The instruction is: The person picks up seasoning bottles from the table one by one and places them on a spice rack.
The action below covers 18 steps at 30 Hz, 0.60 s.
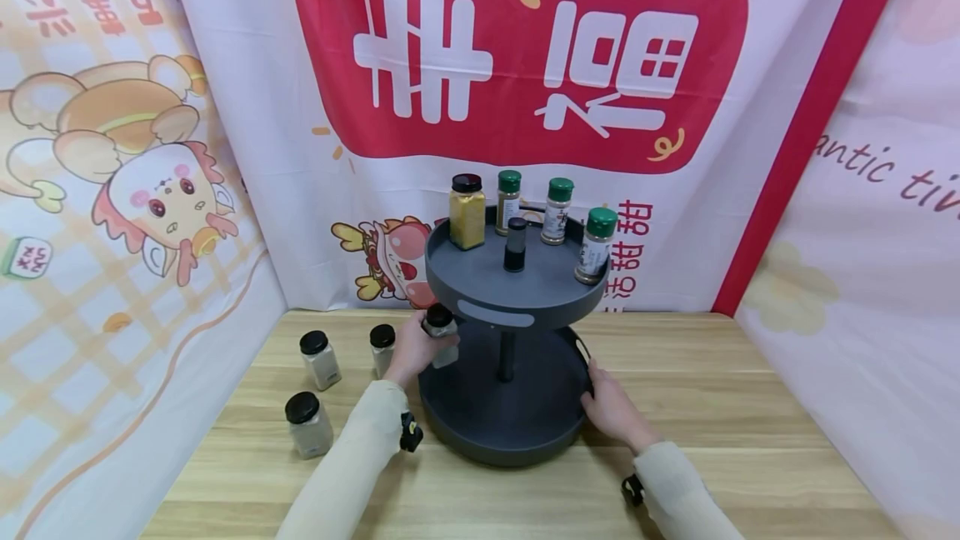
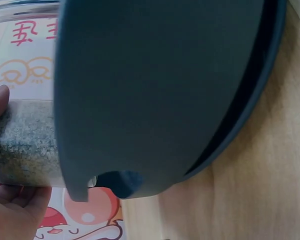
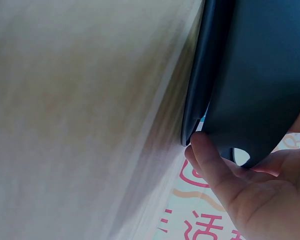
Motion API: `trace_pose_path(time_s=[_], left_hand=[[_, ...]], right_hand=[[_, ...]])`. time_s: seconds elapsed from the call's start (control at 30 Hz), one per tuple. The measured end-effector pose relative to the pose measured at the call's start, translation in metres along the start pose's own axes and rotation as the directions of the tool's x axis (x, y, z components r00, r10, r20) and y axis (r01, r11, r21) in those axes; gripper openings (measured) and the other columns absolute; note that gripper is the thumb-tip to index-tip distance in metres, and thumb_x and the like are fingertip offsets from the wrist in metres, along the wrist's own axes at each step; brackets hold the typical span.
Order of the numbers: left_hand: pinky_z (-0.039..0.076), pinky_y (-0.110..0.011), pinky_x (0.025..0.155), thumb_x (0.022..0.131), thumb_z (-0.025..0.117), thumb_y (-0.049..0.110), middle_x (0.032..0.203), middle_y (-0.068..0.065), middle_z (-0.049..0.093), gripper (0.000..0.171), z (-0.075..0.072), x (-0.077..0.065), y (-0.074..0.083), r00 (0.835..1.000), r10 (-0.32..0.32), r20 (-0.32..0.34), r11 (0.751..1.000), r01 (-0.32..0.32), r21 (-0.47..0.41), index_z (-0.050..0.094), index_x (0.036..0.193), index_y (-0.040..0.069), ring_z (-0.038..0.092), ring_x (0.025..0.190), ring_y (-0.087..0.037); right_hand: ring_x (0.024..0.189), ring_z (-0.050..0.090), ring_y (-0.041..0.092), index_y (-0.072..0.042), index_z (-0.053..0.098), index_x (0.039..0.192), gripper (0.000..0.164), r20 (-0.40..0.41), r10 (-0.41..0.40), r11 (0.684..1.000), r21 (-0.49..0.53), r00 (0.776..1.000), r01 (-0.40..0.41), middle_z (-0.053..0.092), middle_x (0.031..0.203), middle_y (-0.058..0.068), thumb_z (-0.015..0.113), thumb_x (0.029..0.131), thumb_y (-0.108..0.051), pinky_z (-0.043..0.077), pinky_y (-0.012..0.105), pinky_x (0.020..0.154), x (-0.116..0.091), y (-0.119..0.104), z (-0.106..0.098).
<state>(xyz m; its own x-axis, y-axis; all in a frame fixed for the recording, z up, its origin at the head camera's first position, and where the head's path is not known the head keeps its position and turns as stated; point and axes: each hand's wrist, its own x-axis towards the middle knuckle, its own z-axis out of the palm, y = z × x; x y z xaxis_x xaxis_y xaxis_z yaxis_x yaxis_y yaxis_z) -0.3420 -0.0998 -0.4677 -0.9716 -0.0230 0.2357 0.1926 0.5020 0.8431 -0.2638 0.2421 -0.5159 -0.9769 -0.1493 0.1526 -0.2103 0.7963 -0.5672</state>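
Observation:
A two-tier dark grey round rack [image 1: 507, 432] stands on the table. At the left side of its lower tier my left hand [image 1: 414, 348] grips a black-lidded spice jar [image 1: 446, 350]. Speckled dry contents show through the jar's clear wall in the left wrist view, where the rack's wall hides part of it. My right hand [image 1: 613, 408] holds the lower tier's right rim, beside a handle cut-out; in the right wrist view its fingers [image 3: 217, 172] lie against the outside of the wall.
The upper tier carries a yellow-filled jar [image 1: 467, 215], several green-capped bottles [image 1: 557, 213] and a central post [image 1: 515, 247]. Left of the rack, on the wooden table [image 1: 720, 440], stand black-lidded jars [image 1: 309, 427], [image 1: 321, 363] and one partly behind my left hand [image 1: 382, 347]. Printed cloth hangs behind.

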Motion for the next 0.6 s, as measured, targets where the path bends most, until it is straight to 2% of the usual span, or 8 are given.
trace_pose_path(time_s=[0.27,0.6], left_hand=[[0.046,-0.04,0.088,0.066,0.087,0.023,0.107,-0.005,0.066,0.053,0.009,0.007,-0.016,0.999,0.045,-0.013,0.998,-0.045,0.052,0.064,0.112,0.012,0.061,0.098,-0.023],[0.045,-0.044,0.088,0.067,0.086,0.026,0.106,-0.008,0.066,0.054,0.011,0.008,-0.019,0.998,0.064,-0.026,0.99,-0.06,0.13,0.063,0.112,0.009,0.06,0.099,-0.026]], right_hand=[[0.126,0.038,0.044,0.015,0.02,0.143,0.062,0.011,0.015,1.0,0.014,1.0,-0.015,0.038,0.136,0.035,0.05,0.091,-0.004,0.033,0.053,0.102,0.0,0.001,0.001],[0.126,0.038,0.044,0.016,0.021,0.142,0.062,0.001,0.008,1.0,0.015,1.0,-0.009,0.038,0.137,0.035,0.05,0.091,-0.003,0.033,0.052,0.102,-0.001,0.001,0.001]])
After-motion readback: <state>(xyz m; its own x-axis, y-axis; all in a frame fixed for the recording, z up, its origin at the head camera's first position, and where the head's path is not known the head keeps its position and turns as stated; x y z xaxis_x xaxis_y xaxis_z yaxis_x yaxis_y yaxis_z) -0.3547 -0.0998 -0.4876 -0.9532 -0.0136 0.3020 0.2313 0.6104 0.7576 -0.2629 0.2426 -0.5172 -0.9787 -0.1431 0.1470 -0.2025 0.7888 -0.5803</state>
